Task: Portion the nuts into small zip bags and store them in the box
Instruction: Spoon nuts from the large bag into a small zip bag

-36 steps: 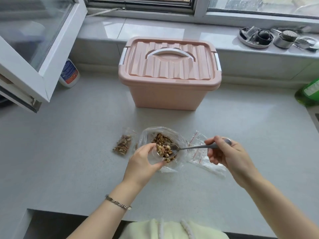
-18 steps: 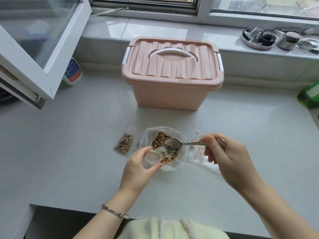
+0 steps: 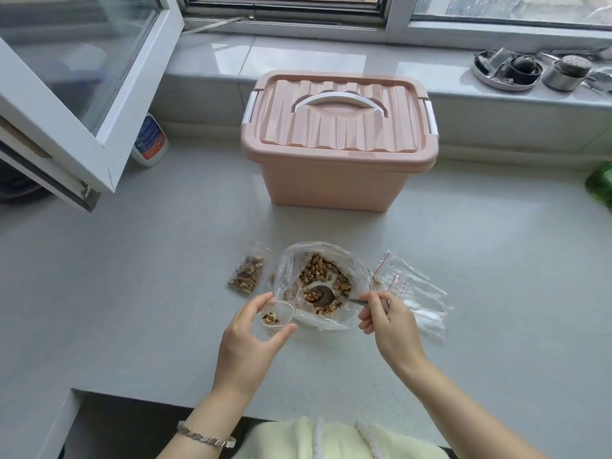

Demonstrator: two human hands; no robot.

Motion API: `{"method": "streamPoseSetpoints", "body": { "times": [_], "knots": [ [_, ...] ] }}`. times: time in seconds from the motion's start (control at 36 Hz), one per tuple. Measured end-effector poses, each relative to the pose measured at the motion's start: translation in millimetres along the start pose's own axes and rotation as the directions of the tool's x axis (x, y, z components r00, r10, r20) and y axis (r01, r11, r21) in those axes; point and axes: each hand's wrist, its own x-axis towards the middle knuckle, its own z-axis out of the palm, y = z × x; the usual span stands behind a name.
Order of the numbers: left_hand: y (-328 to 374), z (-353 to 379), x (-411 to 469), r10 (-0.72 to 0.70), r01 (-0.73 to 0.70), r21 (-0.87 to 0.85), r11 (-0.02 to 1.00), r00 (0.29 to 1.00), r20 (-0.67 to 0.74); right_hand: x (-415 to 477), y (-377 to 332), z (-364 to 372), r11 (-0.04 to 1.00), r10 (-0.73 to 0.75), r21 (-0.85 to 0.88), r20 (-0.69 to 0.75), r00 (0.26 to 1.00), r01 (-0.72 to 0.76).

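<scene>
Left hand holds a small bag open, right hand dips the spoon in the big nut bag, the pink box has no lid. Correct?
Not quite: in the head view the pink box has its lid on. The rest stands.

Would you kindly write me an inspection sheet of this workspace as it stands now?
Surface: pale grey counter.
Job's things: pink box, lid on; large nut bag open; filled small bag to its left; empty zip bags to its right.
Clutter: white bottle, green bottle, metal ware on the sill.
Grippers: left hand holds small zip bag open, few nuts inside; right hand holds spoon in the large bag.
Cables: nothing seen.
Surroundings: open window sash at left.
</scene>
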Motion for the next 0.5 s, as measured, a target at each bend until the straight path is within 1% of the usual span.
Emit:
{"method": "streamPoseSetpoints", "body": {
  "times": [0.06, 0.11, 0.19, 0.28, 0.33, 0.39, 0.44, 0.5],
  "knots": [
    [-1, 0, -1, -0.005, 0.005, -0.004, 1.0, 1.0, 0.0, 2, 3, 2, 0.984, 0.098, 0.148, 0.005, 0.995, -0.098],
    [-2, 0, -2, -0.004, 0.004, -0.002, 1.0, 1.0, 0.004, 5, 4, 6, 0.932, 0.198, 0.303, 0.035, 0.98, -0.2],
    [-4, 0, -3, -0.002, 0.002, 0.004, 1.0, 1.0, -0.001, 7, 6, 11, 0.83, 0.319, 0.447, 0.111, 0.941, -0.334],
    [-4, 1, -3, -0.02, 0.02, -0.006, 1.0, 1.0, 0.004, 8, 11, 13, 0.694, 0.394, 0.577, 0.198, 0.898, -0.432],
    [-3, 0, -2, -0.023, 0.023, -0.012, 1.0, 1.0, 0.012, 7, 14, 11, 0.62, 0.421, 0.634, 0.228, 0.878, -0.462],
    [-2, 0, -1, -0.029, 0.029, -0.02, 0.999, 0.999, 0.016, 6, 17, 7, 0.579, 0.432, 0.671, 0.23, 0.872, -0.463],
    [-1, 0, 0, -0.029, 0.029, -0.015, 0.999, 0.999, 0.017, 6, 19, 1, 0.568, 0.431, 0.687, 0.221, 0.875, -0.454],
    [0, 0, 1, -0.009, 0.009, 0.011, 1.0, 1.0, 0.022, 5, 21, -7, 0.579, 0.422, 0.685, 0.212, 0.881, -0.442]
  ]
}}
